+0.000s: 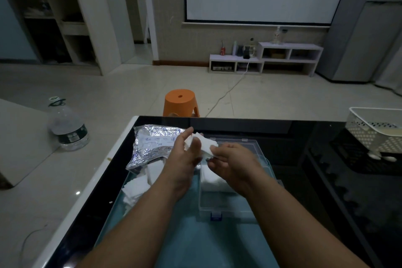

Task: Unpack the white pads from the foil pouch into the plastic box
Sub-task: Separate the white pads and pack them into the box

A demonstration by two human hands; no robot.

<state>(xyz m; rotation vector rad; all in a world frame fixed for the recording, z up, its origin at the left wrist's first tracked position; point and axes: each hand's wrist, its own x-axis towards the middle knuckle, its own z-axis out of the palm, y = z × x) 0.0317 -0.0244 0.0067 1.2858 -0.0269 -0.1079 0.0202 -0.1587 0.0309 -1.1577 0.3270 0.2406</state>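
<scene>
A crinkled silver foil pouch (152,143) lies on the table's left part, its mouth facing me, with loose white pads (137,187) spilled in front of it. A clear plastic box (226,204) with a blue latch stands open to its right, and a stack of white pads (212,180) lies inside. Both hands meet above the box's far end. My left hand (185,159) and my right hand (230,161) together pinch a small bunch of white pads (205,142).
The dark glass table (304,180) has a blue mat under the box. A white perforated basket (376,130) stands at the far right. On the floor beyond are an orange stool (180,102) and, to the left, a large water bottle (67,126).
</scene>
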